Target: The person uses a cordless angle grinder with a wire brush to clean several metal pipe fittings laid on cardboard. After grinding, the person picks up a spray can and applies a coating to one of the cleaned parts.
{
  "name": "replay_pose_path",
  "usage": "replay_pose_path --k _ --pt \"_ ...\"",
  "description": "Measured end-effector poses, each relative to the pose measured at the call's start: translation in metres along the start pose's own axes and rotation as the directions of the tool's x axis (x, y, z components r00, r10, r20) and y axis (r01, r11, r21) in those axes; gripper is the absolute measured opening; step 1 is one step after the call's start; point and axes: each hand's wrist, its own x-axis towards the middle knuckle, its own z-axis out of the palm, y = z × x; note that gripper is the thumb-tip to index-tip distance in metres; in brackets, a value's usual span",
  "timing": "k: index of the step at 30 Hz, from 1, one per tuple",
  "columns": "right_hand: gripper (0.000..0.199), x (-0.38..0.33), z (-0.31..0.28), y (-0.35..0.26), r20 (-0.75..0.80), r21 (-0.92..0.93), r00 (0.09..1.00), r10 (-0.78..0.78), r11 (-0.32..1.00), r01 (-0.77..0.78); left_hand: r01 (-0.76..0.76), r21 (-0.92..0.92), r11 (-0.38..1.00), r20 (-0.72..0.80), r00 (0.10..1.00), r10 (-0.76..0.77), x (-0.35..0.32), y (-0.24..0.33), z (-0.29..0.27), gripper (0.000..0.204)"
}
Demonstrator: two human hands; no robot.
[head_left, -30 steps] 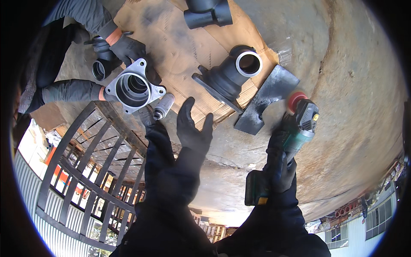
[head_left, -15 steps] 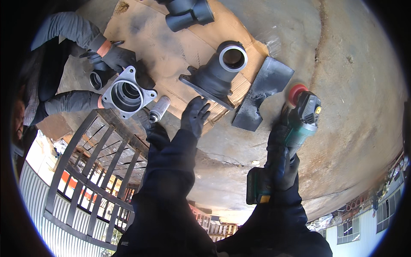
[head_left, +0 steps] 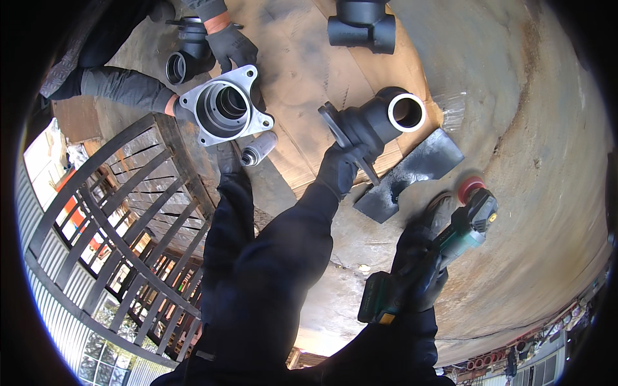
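Note:
My gloved left hand (head_left: 338, 170) grips the flange of a black cast pipe fitting (head_left: 373, 122), which lies tilted on the cardboard with its bright machined ring facing right. The fingertips are partly hidden behind the flange. In my right hand (head_left: 430, 291) is a green and black cordless angle grinder (head_left: 465, 235), its red disc (head_left: 471, 188) pointing away from me above the floor. The disc is apart from the fitting. Between the two lies a dark flat plate (head_left: 418, 174) with a curved cut-out, partly beside the cardboard.
At left, a co-worker's gloved hands (head_left: 232, 48) hold a flanged casting (head_left: 225, 108). A spray can (head_left: 259, 149) lies near it. Other black fittings sit at the far edge (head_left: 362, 29) and behind the co-worker's casting (head_left: 188, 58). A slatted metal rack (head_left: 122, 212) stands at left; cardboard (head_left: 302, 83) covers the floor.
My left hand has moved from beside the flange onto it, and the fitting has turned, its flange now steeper. The grinder stays in my right hand. The view has shifted.

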Motion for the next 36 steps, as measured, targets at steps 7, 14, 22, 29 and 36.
replay_pose_path --k 7,14,22,29,36 --pt "0.049 0.003 0.013 -0.002 0.040 0.065 0.999 -0.001 0.998 -0.002 -0.096 0.253 0.963 0.108 0.992 0.071 -0.010 0.032 0.019 0.027" --pt "0.046 0.015 0.019 0.006 0.047 0.402 0.999 0.016 0.915 -0.034 -0.082 0.306 0.949 -0.013 0.996 0.091 0.005 0.049 0.024 0.030" --pt "0.038 0.017 0.005 0.003 0.116 0.337 0.992 -0.041 0.941 0.000 -0.023 0.785 0.619 0.114 0.988 -0.107 -0.017 0.131 0.030 0.023" --pt "0.044 0.014 -0.014 -0.016 0.130 0.197 0.988 0.080 0.975 -0.105 -0.374 0.770 -0.517 0.009 0.817 -0.577 0.033 0.144 0.110 0.032" --pt "0.048 0.020 -0.019 -0.007 0.024 0.250 0.995 0.096 0.963 -0.099 -0.409 0.590 -0.696 -0.073 0.832 -0.550 0.085 0.096 0.126 0.060"
